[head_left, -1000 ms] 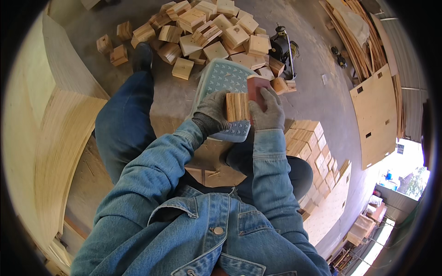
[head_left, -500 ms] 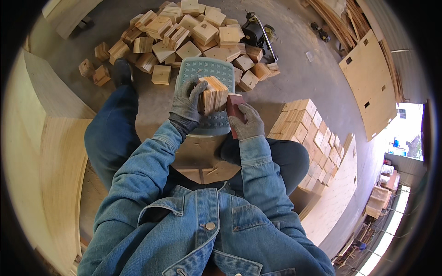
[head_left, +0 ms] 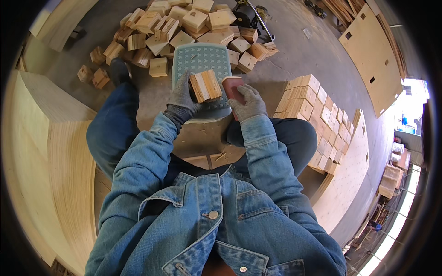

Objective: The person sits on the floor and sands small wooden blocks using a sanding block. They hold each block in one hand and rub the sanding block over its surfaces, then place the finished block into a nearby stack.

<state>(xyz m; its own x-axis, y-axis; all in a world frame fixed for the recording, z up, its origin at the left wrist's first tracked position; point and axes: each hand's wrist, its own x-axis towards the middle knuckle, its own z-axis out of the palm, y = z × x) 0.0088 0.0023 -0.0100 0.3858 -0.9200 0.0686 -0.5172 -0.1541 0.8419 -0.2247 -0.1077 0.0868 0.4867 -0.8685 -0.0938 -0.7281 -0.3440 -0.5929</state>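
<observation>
A square wooden block with layered edges is gripped in my left hand, which wears a grey glove. The block is tilted above a grey-green plastic stool with a bumpy top. My right hand, gloved too, is closed around a reddish-brown sanding block. A small gap separates the sanding block from the wooden block's right side. The fingertips of my left hand are partly hidden behind the wood.
Beyond the stool lies a loose heap of wooden blocks, with a dark metal tool beside it. Neatly stacked blocks stand on a board at right. Plywood panels rise at left, and a slotted sheet lies far right.
The wooden block has turned in my left hand and shows a different striped face. My right hand has drawn the sanding block slightly away from it. The whole view has shifted a little.
</observation>
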